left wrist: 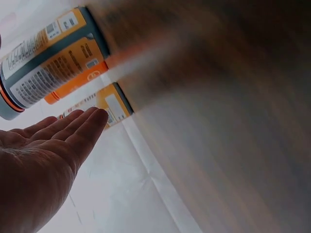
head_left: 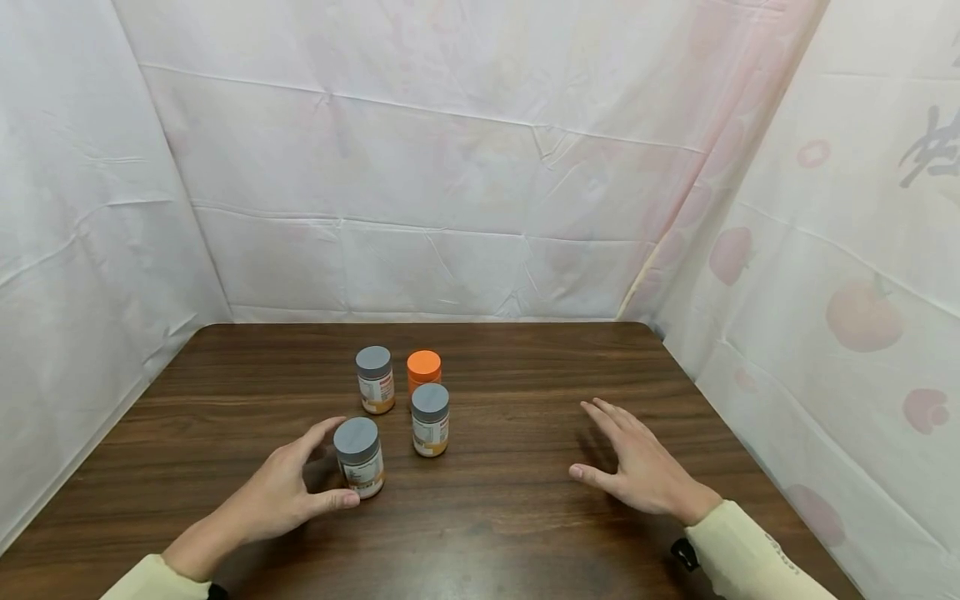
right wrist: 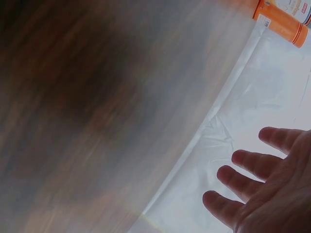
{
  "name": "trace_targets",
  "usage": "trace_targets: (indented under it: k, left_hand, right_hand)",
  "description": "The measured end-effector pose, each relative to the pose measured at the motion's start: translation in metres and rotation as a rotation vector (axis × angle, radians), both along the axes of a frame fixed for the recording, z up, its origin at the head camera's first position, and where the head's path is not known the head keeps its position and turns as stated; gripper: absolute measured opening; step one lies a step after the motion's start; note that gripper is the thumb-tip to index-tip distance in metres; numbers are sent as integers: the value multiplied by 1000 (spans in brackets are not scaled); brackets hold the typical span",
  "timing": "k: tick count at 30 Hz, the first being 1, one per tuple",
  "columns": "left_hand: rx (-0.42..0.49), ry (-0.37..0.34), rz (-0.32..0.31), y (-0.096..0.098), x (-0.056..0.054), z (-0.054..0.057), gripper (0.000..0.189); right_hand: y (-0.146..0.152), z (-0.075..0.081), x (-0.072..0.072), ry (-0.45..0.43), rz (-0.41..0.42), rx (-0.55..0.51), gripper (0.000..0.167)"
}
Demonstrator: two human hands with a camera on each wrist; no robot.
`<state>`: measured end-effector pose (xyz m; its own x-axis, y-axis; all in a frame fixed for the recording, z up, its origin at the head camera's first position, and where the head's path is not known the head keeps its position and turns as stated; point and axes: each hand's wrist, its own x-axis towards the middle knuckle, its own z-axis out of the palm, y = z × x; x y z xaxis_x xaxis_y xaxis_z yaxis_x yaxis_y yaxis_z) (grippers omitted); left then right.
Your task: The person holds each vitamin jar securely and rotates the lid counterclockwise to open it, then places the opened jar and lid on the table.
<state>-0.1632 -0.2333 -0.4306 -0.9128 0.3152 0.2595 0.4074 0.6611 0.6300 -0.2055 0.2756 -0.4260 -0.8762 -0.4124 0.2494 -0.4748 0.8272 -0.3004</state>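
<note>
The left hand [head_left: 277, 496] is being held with its fingers extended and its thumb spread away, and a grey-lidded jar [head_left: 360, 458] is being framed upright in the gap between them. The grip is being shown released; whether the jar's wall is being touched by the thumb or the fingertips cannot be told. On the inner side of this grip, just past the framed jar, a second grey-lidded jar [head_left: 431, 421] is being supported upright. Behind it, farther out from the grip, an orange-lidded jar [head_left: 424, 365] is being partly hidden by it. Ahead of the left fingertips, a third grey-lidded jar [head_left: 375, 382] is being borne upright by the dark wooden table [head_left: 510, 525].

The right hand [head_left: 641, 467] is being held over the table, well apart from all four jars. Its grip is being shown released too, the fingers being extended forward and the thumb being pointed inward, toward the jars' side. Behind both grips, the forearms are being covered by pale sleeves [head_left: 750, 550]. Beyond and beside the hands, the table is being enclosed by white hanging sheets [head_left: 450, 183], and faint printed fruit [head_left: 865, 317] is being displayed outward of the right hand.
</note>
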Motion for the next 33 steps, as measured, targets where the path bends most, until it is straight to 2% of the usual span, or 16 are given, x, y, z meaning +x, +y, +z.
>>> trace_targets:
  k: [8,21,27,33]
  left_hand:
    - [34,13,23,9,-1,-2,95]
    - [145,-57,86,23,-1,0,86]
    - [151,-104,126,25,-3,1,85]
    - [152,-146,124,26,-5,1,81]
  right_hand:
    - [-7,1,3,-8,27,-18,93]
    - [-17,2,9,-24,53,-40,92]
    - [-20,2,11,-40,62,-50,93]
    - [-22,2,12,-26,74,-47,92]
